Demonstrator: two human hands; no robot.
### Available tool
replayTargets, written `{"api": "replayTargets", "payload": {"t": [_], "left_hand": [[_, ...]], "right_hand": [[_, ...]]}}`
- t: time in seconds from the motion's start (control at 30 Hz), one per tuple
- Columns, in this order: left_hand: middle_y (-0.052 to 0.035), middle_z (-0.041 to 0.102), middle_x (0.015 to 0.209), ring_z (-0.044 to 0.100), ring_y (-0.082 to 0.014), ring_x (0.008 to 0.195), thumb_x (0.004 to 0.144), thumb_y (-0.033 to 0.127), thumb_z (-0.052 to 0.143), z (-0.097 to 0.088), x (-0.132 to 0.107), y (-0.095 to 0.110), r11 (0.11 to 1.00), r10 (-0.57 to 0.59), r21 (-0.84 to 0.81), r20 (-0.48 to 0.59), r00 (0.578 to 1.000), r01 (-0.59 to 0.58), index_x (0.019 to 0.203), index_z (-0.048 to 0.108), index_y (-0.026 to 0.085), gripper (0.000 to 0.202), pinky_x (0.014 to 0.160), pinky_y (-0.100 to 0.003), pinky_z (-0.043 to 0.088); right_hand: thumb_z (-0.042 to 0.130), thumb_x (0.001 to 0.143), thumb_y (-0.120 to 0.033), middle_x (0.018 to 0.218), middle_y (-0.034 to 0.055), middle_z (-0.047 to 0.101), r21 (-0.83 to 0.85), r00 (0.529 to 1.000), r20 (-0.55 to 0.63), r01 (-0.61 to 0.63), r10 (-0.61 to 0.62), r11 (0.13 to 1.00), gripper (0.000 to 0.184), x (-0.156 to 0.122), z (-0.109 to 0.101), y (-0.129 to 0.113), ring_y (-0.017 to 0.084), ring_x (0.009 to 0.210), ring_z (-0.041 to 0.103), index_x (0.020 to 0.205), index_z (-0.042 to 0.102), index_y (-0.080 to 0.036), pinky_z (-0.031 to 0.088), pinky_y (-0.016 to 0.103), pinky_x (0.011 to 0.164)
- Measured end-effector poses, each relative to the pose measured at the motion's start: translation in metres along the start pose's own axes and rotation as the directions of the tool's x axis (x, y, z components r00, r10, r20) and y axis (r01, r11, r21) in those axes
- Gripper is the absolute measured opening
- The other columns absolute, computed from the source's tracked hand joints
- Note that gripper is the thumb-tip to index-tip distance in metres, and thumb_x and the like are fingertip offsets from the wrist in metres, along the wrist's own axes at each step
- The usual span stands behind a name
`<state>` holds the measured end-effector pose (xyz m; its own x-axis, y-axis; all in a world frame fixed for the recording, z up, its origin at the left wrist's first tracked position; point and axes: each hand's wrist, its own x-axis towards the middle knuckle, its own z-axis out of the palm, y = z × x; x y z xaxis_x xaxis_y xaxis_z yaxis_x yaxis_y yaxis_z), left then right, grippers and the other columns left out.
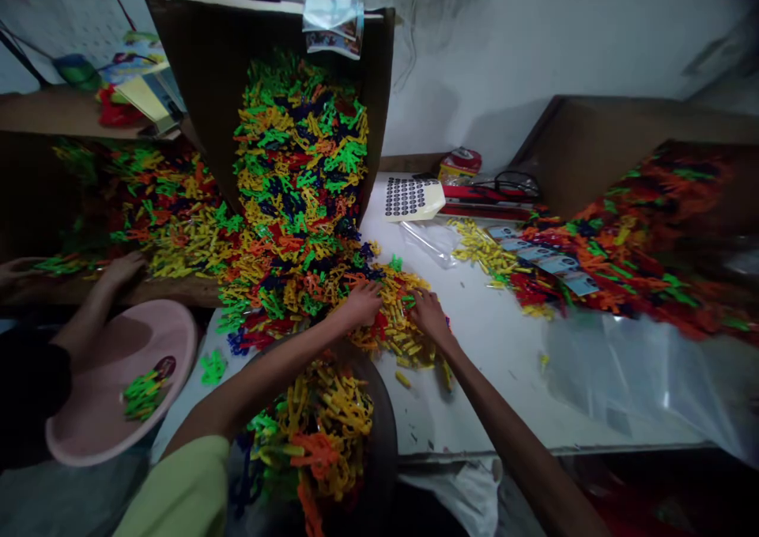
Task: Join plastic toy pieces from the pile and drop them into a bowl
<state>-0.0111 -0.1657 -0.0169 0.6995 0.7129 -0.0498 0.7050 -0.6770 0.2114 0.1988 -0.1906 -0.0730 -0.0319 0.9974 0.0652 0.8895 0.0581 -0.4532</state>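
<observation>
A large heap of small bright plastic pieces, yellow, green, orange, red and dark blue, spills out of an upended brown box onto the white table. At its front right edge, my left hand rests among the pieces with its fingers curled; what they hold, if anything, is hidden. Close by on the right, my right hand touches the pile, fingers bent but apart. Small green piece lies at its fingertips. Yellow stick-like pieces lie loose below both hands. Under my left forearm stands a dark basin full of similar pieces.
At left, another person's hand reaches into more pieces above a pink basin. A printed sticker sheet, blue-white cards and clear plastic bags lie on the table. A second box spills pieces at right.
</observation>
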Motion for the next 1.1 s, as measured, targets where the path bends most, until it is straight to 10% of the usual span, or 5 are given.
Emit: {"api": "replayTargets", "payload": {"t": [0.27,0.43,0.63,0.77,1.1], "left_hand": [[-0.02,0.063,0.12,0.049,-0.0371,0.123,0.066,0.008,0.07,0.02,0.005,-0.017,0.989,-0.059,-0.135,0.022,0.998,0.062,0.089,0.07,0.01,0.023,0.106,-0.048,0.036],[-0.01,0.068,0.096,0.063,-0.0225,0.095,0.087,0.026,0.058,0.002,-0.015,-0.013,0.933,-0.151,-0.341,-0.077,0.985,0.116,0.098,0.063,0.013,0.018,0.084,-0.031,0.049],[0.002,0.056,0.064,0.051,-0.011,0.055,0.088,0.048,0.056,-0.025,-0.066,0.021,0.353,-0.424,-0.935,-0.123,0.897,0.039,0.094,0.064,0.013,0.036,0.052,-0.021,0.04],[0.0014,0.058,0.067,0.053,-0.0111,0.059,0.086,0.046,0.06,-0.043,-0.103,0.041,0.218,-0.456,-0.976,-0.102,0.884,0.0,0.101,0.069,0.015,0.036,0.054,-0.02,0.039],[-0.0055,0.071,0.094,0.066,-0.0163,0.079,0.082,0.041,0.071,-0.065,-0.136,0.06,0.385,-0.576,-0.921,-0.288,0.765,-0.056,0.097,0.07,0.017,0.029,0.068,-0.023,0.051]], "right_hand": [[0.051,0.084,-0.02,0.1,0.0127,0.068,0.193,1.0,-0.021,-0.014,0.018,0.981,0.018,0.002,0.001,0.014,0.026,0.099,0.057,0.091,0.068,-0.017,0.042,0.038,0.095],[0.038,0.094,-0.048,0.097,0.0106,0.067,0.44,0.989,-0.118,-0.029,0.09,0.897,0.039,-0.015,-0.009,-0.014,0.026,0.093,0.061,0.094,0.064,-0.019,0.049,0.042,0.087],[0.046,0.092,-0.057,0.091,0.0068,0.068,0.877,0.969,0.195,-0.242,0.154,0.416,0.042,-0.056,-0.021,-0.076,0.022,0.072,0.067,0.11,0.06,-0.023,0.057,0.036,0.058],[0.065,0.083,-0.053,0.097,0.0041,0.067,0.915,0.952,0.296,-0.307,0.082,0.261,0.044,-0.081,-0.037,-0.11,0.019,0.074,0.067,0.117,0.056,-0.026,0.059,0.034,0.062],[0.074,0.076,-0.051,0.067,-0.002,0.06,0.87,0.994,0.045,-0.089,0.101,0.485,0.037,-0.105,-0.069,-0.143,0.013,0.055,0.051,0.09,0.06,-0.02,0.042,0.024,0.05]]}}
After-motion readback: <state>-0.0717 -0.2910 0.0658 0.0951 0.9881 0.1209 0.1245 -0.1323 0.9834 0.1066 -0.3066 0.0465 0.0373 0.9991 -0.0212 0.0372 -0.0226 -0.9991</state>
